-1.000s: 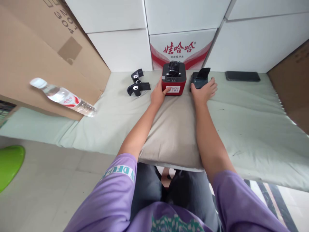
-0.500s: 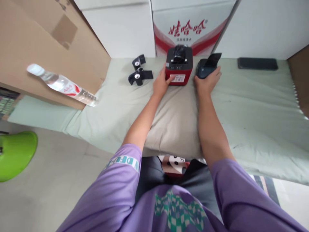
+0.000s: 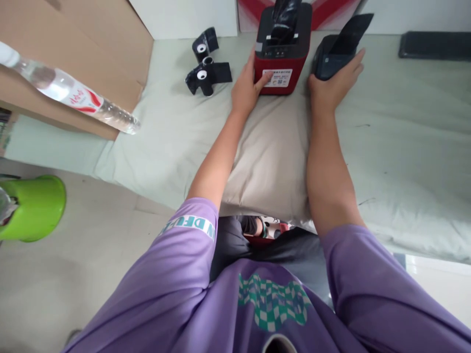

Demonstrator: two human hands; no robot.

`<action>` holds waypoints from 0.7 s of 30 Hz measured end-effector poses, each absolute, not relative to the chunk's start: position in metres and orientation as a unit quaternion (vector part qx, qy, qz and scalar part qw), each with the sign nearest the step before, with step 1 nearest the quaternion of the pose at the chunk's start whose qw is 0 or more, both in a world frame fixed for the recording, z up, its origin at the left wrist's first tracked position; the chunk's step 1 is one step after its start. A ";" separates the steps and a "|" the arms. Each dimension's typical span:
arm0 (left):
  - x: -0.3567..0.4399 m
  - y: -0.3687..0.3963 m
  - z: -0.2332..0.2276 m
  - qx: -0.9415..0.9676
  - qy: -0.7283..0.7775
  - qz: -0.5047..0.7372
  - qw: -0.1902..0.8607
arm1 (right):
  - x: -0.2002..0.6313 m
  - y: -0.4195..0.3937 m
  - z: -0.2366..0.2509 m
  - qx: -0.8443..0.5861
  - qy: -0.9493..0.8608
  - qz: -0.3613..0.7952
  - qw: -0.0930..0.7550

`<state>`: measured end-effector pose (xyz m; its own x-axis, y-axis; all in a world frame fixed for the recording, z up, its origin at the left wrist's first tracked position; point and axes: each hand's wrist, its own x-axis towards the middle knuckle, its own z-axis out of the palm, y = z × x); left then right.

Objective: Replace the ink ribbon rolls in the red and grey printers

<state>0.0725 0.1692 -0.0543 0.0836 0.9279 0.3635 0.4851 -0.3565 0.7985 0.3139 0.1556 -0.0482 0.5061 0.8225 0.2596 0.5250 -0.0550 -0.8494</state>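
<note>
My left hand (image 3: 247,88) grips the lower left corner of a red and black label printer (image 3: 263,68), thumb on the white sticker (image 3: 281,77) at its front. The fingers behind its left side are partly hidden. A glossy black strip (image 3: 286,22) rises from the slot on top. To the right, my right hand (image 3: 333,87) is wrapped round the near side of a smaller dark blue printer-like device (image 3: 328,63). A flat black strip (image 3: 352,33) slants up out of it. Both devices stand on the pale green cloth (image 3: 176,147), a narrow gap apart.
Left of the printer lie two black curled pieces with white round spots (image 3: 206,73). A water bottle (image 3: 69,90) leans against a cardboard box (image 3: 110,49). A dark phone-like slab (image 3: 434,45) lies at the far right. White cartons (image 3: 191,17) stand behind. A green bin (image 3: 40,208) is on the floor.
The view has tipped down and come closer, so everything on the cloth appears higher and larger. Both hands keep their places on the two devices.
</note>
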 end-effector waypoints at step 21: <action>0.076 0.164 -0.061 0.663 0.542 0.454 0.246 | 0.325 0.175 -0.079 -0.727 -0.497 0.010 0.474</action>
